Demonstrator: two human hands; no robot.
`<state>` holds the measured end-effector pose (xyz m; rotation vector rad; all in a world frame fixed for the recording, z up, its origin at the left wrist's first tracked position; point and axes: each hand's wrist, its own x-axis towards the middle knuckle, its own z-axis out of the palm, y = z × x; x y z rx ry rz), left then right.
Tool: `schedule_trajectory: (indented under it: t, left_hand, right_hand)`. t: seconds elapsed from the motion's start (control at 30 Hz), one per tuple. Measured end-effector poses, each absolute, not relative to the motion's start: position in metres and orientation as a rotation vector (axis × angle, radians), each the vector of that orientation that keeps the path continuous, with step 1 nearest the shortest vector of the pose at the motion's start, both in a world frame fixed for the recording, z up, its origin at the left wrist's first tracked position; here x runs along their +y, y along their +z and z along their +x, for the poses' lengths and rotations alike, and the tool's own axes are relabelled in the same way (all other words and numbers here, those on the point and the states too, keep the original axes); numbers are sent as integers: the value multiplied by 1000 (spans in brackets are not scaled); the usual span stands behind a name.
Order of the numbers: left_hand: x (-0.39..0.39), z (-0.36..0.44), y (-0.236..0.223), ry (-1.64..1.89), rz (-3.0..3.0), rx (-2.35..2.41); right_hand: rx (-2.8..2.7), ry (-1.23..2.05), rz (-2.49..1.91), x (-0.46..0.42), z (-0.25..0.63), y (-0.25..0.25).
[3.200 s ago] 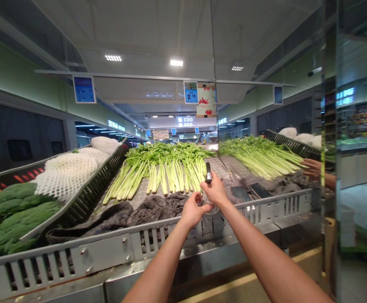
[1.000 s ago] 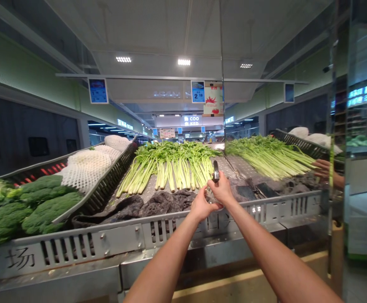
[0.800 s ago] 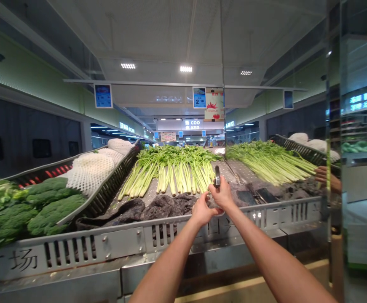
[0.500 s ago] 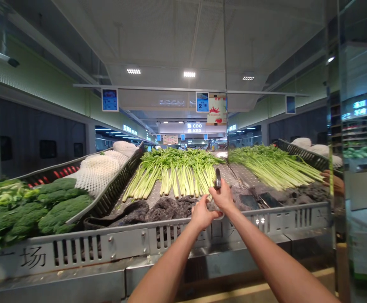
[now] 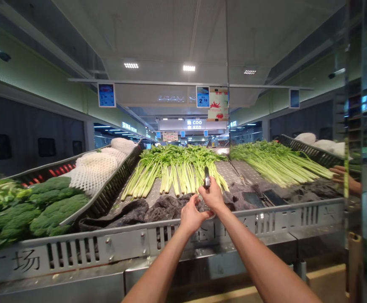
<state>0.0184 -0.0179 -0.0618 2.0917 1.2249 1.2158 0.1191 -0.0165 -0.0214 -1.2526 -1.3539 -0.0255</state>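
Note:
A spray bottle (image 5: 206,178) with a black head and what looks like a clear body is between my two hands, just over the front rim of the display. My right hand (image 5: 214,195) is closed round its upper part, below the black head. Lower down, my left hand (image 5: 192,214) curls about the clear body, thumb and fingers bent. Most of the bottle is hidden by the hands. Beyond it lie bunches of celery (image 5: 177,172) in a row, leaves to the back and stalks toward me. Crumpled dark grey cloth (image 5: 164,208) lies along the front, close to my left hand.
Left of the celery, a black crate wall (image 5: 115,179) separates broccoli (image 5: 58,206) and produce in white foam nets (image 5: 91,168). A slotted metal rail (image 5: 129,244) edges the front. A mirror panel (image 5: 284,118) stands at right. A dark flat object (image 5: 253,199) rests on the cloth.
Both hands and the spray bottle have shifted a little left in the picture. The view has turned slightly, and the mirror's edge sits farther right. The grip looks the same.

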Motion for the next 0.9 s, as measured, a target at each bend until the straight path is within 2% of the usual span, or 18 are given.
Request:
schedule_trajectory:
  t: [0.9]
  left_hand:
    - [-32,17,-56,1167,2090,1339]
  right_hand:
    - [-1361,-114,-1334,-24,115,-21]
